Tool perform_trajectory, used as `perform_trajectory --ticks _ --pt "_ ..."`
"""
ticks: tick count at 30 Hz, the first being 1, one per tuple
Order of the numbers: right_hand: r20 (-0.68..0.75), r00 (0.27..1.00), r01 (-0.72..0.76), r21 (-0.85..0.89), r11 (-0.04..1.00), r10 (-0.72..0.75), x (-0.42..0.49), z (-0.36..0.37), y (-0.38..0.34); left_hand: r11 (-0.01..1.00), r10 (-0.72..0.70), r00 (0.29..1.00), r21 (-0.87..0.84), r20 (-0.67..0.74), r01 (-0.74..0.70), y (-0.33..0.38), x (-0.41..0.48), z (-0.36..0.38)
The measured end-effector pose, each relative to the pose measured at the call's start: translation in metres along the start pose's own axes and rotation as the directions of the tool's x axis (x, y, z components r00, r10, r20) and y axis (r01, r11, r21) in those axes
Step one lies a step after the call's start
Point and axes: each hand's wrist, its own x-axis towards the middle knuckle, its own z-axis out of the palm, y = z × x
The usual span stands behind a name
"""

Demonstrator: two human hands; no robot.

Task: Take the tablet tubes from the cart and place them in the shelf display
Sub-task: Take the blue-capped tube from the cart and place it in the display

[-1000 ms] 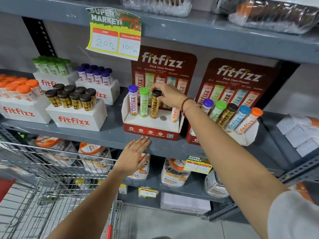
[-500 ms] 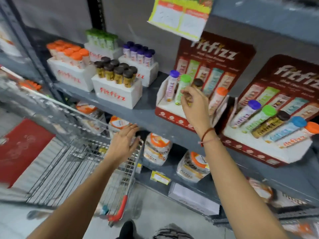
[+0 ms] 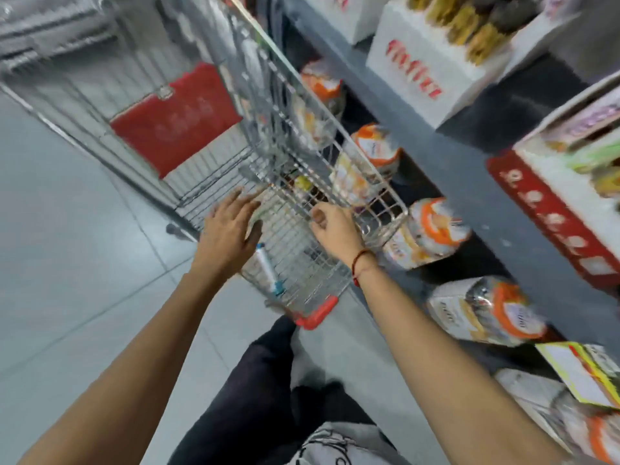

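The view is blurred and looks down into a wire cart (image 3: 370, 171). A white tablet tube with a blue cap (image 3: 267, 267) lies on the cart's mesh near its close end. Further in lies another tube with a yellow-green end (image 3: 303, 182). My left hand (image 3: 229, 231) hovers over the cart's left side, fingers spread, just above the blue-capped tube. Over the basket's middle, my right hand (image 3: 335, 231) has loosely curled fingers with nothing seen in it. The red-fronted shelf display (image 3: 550, 209) with tubes shows at the right edge.
The grey shelf edge (image 3: 469, 182) runs diagonally right of the cart. A white fitfizz box (image 3: 419, 68) of dark-capped tubes stands on it. Orange-lidded pouches (image 3: 436, 229) fill the lower shelf. A red mat (image 3: 174, 119) lies on the tiled floor beyond the cart.
My right hand has left the dark-capped tube in the display and come down over the cart. My left hand moved from the shelf edge into the cart. The view swung downward.
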Motion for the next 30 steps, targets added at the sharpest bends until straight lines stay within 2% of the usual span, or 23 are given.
perform_trajectory --ticks 5,9,11,15,20,24,30 --pt "0.342 0.93 -0.096 -0.125 0.987 0.134 0.018 0.088 0.017 0.986 -0.133 0.991 0.1 0.017 0.131 -0.026 -0.016 0.014" --pt "0.488 0.842 -0.116 -0.254 0.96 0.23 0.034 0.142 0.032 0.979 -0.129 0.99 0.163 0.052 0.119 -0.035 -0.018 0.027" --pt "0.497 0.832 -0.131 -0.255 0.958 0.246 0.044 0.163 0.038 0.981 -0.114 0.993 0.158 0.019 0.11 -0.037 -0.018 0.031" --pt "0.442 0.872 -0.143 -0.187 0.972 0.213 0.067 0.197 0.042 0.983 -0.095 0.995 0.155 -0.041 0.101 -0.041 -0.019 0.035" --pt "0.444 0.884 -0.008 -0.291 0.957 0.142 0.087 0.231 0.043 0.987 -0.084 0.99 0.126 -0.112 0.098 -0.041 -0.019 0.039" --pt "0.416 0.902 0.054 -0.379 0.924 0.118 0.087 0.241 0.045 0.987 -0.08 0.99 0.131 -0.115 0.095 -0.042 -0.019 0.04" --pt "0.38 0.919 -0.019 -0.23 0.973 0.108 0.083 0.209 0.04 0.985 -0.084 0.991 0.142 -0.104 0.098 -0.041 -0.02 0.04"
